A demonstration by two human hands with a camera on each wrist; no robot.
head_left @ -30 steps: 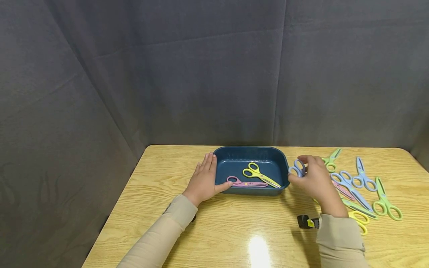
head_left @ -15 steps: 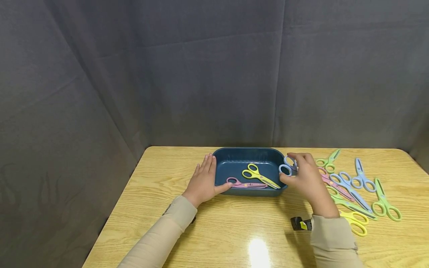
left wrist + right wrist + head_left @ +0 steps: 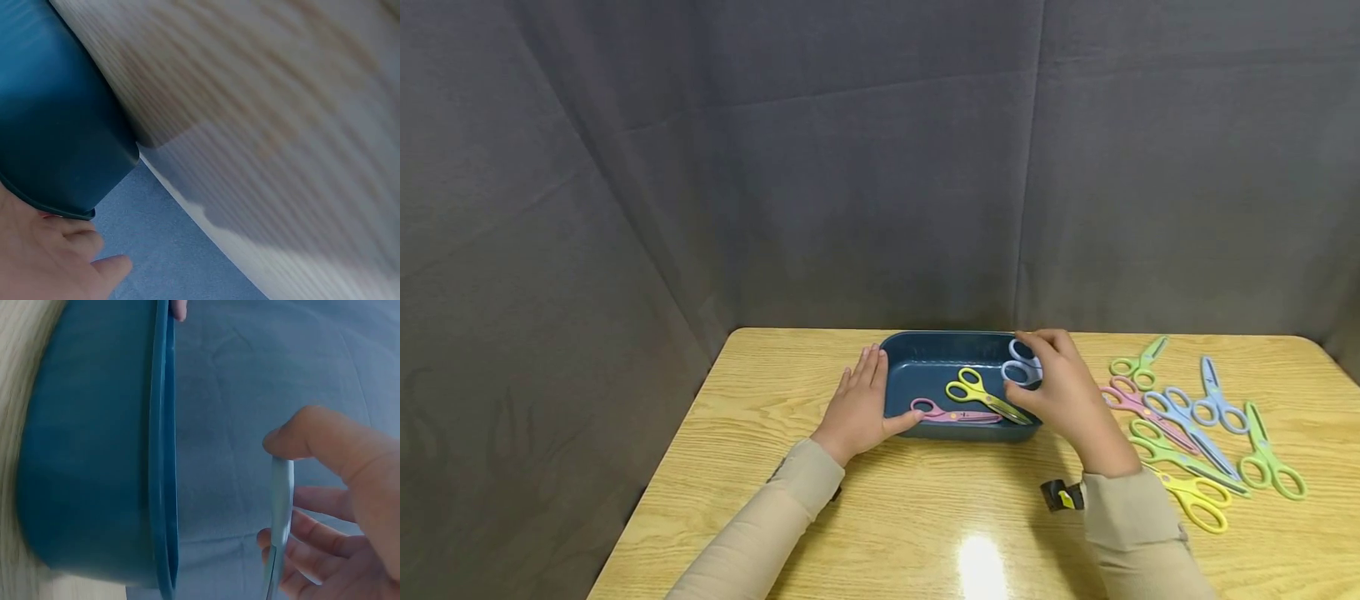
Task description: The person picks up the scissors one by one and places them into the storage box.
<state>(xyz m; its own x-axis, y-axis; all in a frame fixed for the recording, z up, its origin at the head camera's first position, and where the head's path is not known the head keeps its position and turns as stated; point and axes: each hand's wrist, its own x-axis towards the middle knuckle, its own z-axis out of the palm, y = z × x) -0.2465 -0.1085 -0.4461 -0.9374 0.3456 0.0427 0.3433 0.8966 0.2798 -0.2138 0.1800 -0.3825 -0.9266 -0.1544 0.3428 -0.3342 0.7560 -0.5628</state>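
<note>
A dark blue rectangular tray (image 3: 917, 431) stands near the table's back edge. Inside lie pink scissors (image 3: 962, 416) and yellow scissors (image 3: 988, 397). My right hand (image 3: 1067, 400) pinches light blue scissors (image 3: 1021, 372) over the tray's right end; in the right wrist view the scissors (image 3: 282, 500) are edge-on between thumb and fingers, above the rim. My left hand (image 3: 857, 408) rests against the tray's left end with fingers straight and the thumb over the front rim. The left wrist view has that hand (image 3: 50, 256) at the rim of the tray (image 3: 62, 119).
Right of the tray, several scissors lie spread on the wooden table (image 3: 910, 517): green scissors (image 3: 1264, 454), blue scissors (image 3: 1198, 437), pink scissors (image 3: 1157, 417) and yellow scissors (image 3: 1195, 497), some overlapping. A grey curtain (image 3: 880, 167) hangs behind the table.
My right hand has moved left with the light blue scissors, from beside the tray's right rim to over its right end. My left hand has stayed at the tray's left end.
</note>
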